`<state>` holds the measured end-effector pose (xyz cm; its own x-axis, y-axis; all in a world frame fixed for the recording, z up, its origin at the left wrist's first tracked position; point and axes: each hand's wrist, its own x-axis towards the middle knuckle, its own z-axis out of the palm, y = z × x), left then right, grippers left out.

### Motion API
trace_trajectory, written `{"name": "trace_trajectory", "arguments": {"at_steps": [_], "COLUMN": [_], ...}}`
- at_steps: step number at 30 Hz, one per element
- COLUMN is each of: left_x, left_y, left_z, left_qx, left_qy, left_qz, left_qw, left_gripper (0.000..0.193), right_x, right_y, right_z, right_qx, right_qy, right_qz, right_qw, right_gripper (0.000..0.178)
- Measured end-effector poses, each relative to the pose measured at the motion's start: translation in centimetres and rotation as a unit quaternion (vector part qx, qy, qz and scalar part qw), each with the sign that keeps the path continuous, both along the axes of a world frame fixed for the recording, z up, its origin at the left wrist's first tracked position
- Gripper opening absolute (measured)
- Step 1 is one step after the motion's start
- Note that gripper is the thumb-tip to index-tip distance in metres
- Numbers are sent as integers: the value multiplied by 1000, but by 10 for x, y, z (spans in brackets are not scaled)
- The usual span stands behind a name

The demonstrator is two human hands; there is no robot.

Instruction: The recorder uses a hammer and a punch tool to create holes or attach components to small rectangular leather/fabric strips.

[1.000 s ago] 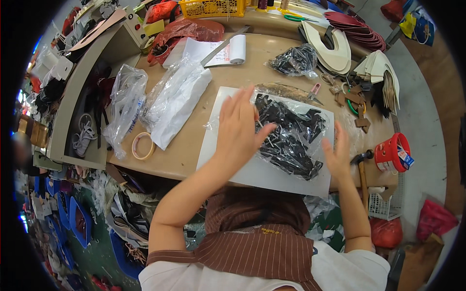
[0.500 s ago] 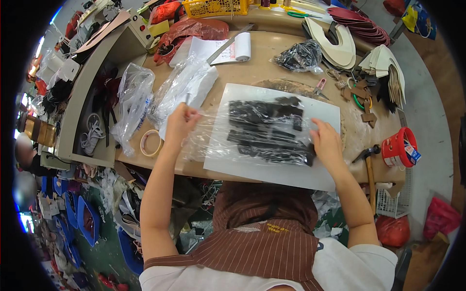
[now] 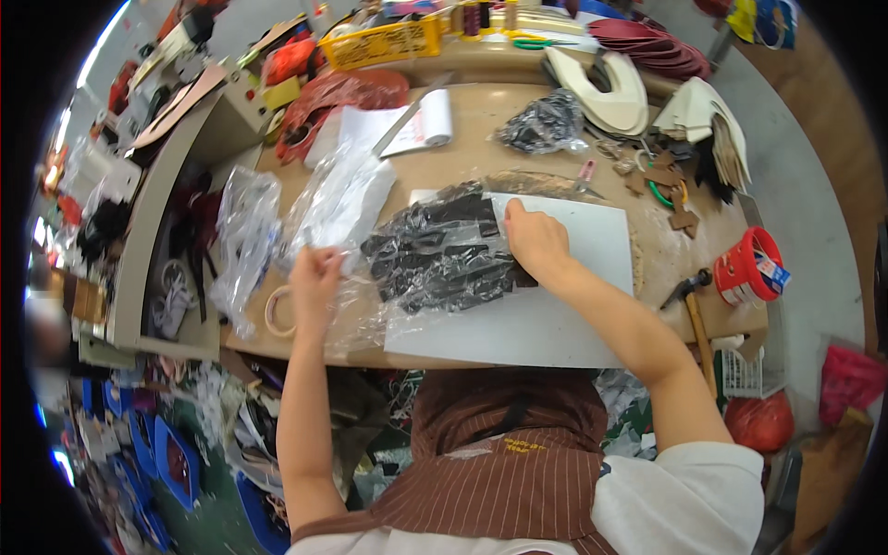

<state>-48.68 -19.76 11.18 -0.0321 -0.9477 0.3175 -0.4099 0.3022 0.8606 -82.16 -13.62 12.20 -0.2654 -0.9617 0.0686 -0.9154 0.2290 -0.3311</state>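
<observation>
A clear plastic bag (image 3: 356, 310) with several flat black pieces (image 3: 439, 254) in it lies across the left part of a smooth white board (image 3: 555, 319). At the bag's left end, my left hand (image 3: 316, 280) is closed with its fingers pinching the thin film. My right hand (image 3: 538, 242) is closed at the right edge of the bag, beside the black pieces. The fingertips there are partly hidden, but they seem to grip the film. The plastic is crumpled and shiny, so the outlines of the pieces are hard to tell.
Left of the board lie a tape roll (image 3: 279, 311) and crumpled clear bags (image 3: 248, 245). Farther back are a metal ruler (image 3: 398, 129) and a dark plastic bundle (image 3: 544, 122). A hammer (image 3: 698, 324) and a red bucket (image 3: 740, 266) stand at the right edge.
The bag with the black pieces has shifted left on the board and bunched up. My right hand has come left and closed at its edge. My left hand has moved lower and left.
</observation>
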Motion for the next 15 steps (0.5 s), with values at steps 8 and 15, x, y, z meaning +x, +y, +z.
{"name": "trace_trajectory", "arguments": {"at_steps": [8, 15], "left_x": [12, 39], "left_y": [-5, -23], "left_z": [-24, -4], "left_qx": [55, -54], "left_qy": [-70, -239], "left_qz": [-1, 178], "left_qw": [996, 953], "left_gripper": [23, 12], "right_x": [-77, -147], "right_y": [71, 86], "right_z": [4, 3], "right_qx": [-41, -68], "right_qy": [-15, -114], "right_qz": [-9, -32], "right_qw": [999, 991], "right_gripper": [14, 24]}}
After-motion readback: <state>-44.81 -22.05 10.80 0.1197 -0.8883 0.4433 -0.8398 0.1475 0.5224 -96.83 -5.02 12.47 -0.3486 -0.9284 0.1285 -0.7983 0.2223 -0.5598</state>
